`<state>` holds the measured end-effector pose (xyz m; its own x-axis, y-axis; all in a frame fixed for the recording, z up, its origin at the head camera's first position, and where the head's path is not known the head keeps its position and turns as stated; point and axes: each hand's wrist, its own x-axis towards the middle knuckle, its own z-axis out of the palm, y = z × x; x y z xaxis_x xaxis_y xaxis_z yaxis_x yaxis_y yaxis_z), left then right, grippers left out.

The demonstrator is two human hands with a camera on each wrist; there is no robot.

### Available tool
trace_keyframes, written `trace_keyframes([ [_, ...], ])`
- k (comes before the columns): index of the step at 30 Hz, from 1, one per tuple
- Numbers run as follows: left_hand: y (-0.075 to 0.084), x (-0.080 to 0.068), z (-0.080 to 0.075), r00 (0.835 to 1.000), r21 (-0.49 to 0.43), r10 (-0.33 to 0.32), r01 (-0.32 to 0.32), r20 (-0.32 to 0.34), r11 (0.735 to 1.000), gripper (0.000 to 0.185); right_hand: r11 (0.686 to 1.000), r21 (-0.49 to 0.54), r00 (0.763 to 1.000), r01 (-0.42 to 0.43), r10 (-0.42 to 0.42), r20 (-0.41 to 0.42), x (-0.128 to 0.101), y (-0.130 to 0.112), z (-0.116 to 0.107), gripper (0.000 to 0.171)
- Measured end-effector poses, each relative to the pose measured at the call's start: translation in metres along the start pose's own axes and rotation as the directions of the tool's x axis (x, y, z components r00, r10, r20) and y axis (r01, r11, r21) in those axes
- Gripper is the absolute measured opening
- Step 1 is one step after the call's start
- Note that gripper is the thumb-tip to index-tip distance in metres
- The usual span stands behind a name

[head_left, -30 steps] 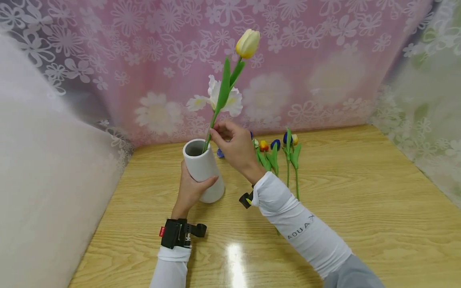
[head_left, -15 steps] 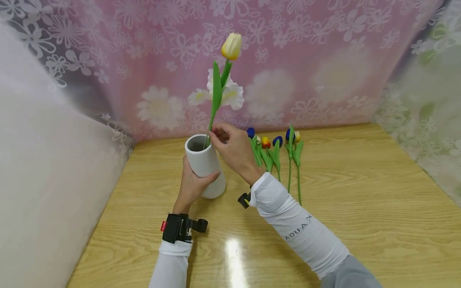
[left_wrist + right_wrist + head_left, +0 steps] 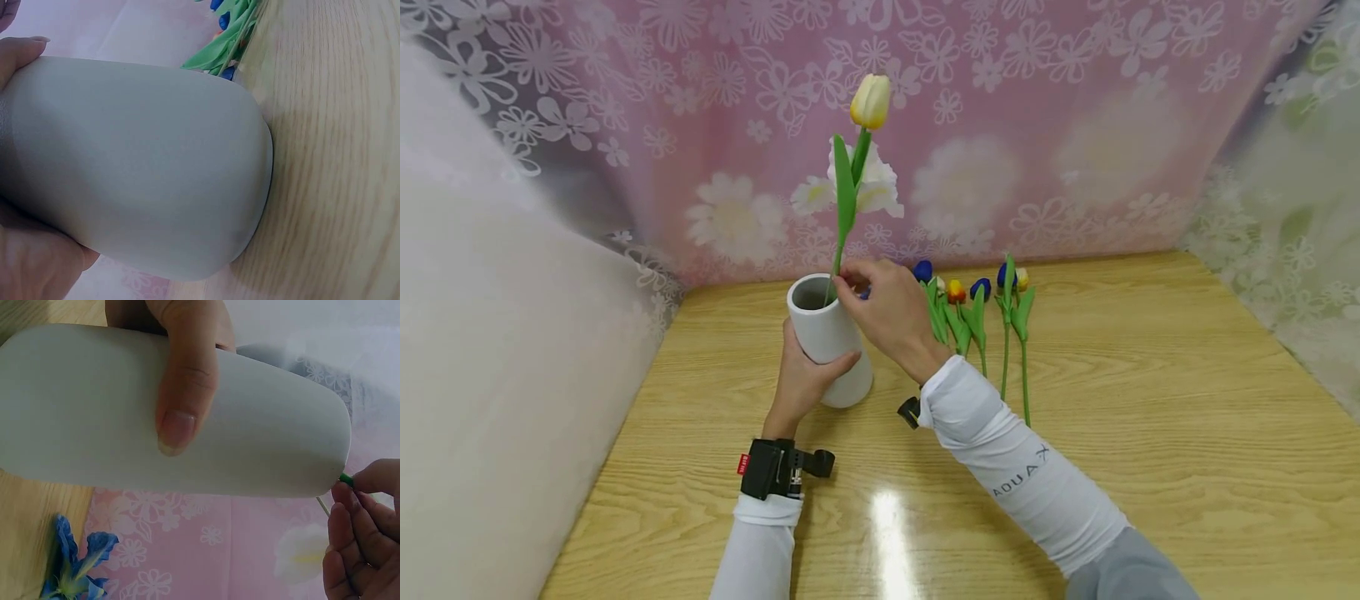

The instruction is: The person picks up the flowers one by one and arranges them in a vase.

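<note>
My left hand grips the white vase round its body, thumb across the near side. In the right wrist view that thumb lies flat along the vase wall. At the vase's mouth, my right hand pinches the green stem of a cream-yellow tulip between thumb and fingertips. The stem's lower end is inside the opening; its tip is hidden. Behind the tulip's leaf shows a white iris, its stem mostly hidden.
Several tulips, blue, orange-yellow and cream, lie on the wooden table right of the vase, such as an orange-yellow tulip. A blue flower lies near the vase. A pink floral curtain hangs behind.
The tulip has come down a little and swung left, standing more upright, with my right hand still pinching its stem. My left hand keeps its hold on the vase.
</note>
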<state>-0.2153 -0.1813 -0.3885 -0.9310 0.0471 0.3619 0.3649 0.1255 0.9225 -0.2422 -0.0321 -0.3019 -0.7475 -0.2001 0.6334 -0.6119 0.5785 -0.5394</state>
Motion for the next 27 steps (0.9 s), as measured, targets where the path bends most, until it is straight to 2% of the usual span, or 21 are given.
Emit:
trace_keyframes([
  [9,0.0008,0.0008,0.0018,1.000,-0.001,0.008,-0.008,-0.001,1.000,0.084,0.997,-0.054,0.998,0.059,-0.061,-0.033,0.0012,0.0015,-0.0004,0.016],
  [15,0.0011,-0.0001,0.0009,1.000,0.006,-0.010,0.010,-0.009,1.000,0.084,0.989,-0.124,0.996,0.085,-0.084,0.019,-0.0021,0.0027,-0.0015,0.016],
  [23,0.0002,-0.0008,-0.0003,1.000,0.007,-0.018,0.018,-0.006,1.000,0.085,0.989,-0.102,0.994,0.105,-0.102,0.041,-0.0059,0.0033,-0.0019,0.016],
  [27,-0.0001,-0.0008,0.0007,1.000,0.012,-0.025,0.025,-0.013,1.000,0.085,0.993,-0.083,0.995,0.087,-0.083,0.049,-0.0063,0.0032,-0.0025,0.018],
])
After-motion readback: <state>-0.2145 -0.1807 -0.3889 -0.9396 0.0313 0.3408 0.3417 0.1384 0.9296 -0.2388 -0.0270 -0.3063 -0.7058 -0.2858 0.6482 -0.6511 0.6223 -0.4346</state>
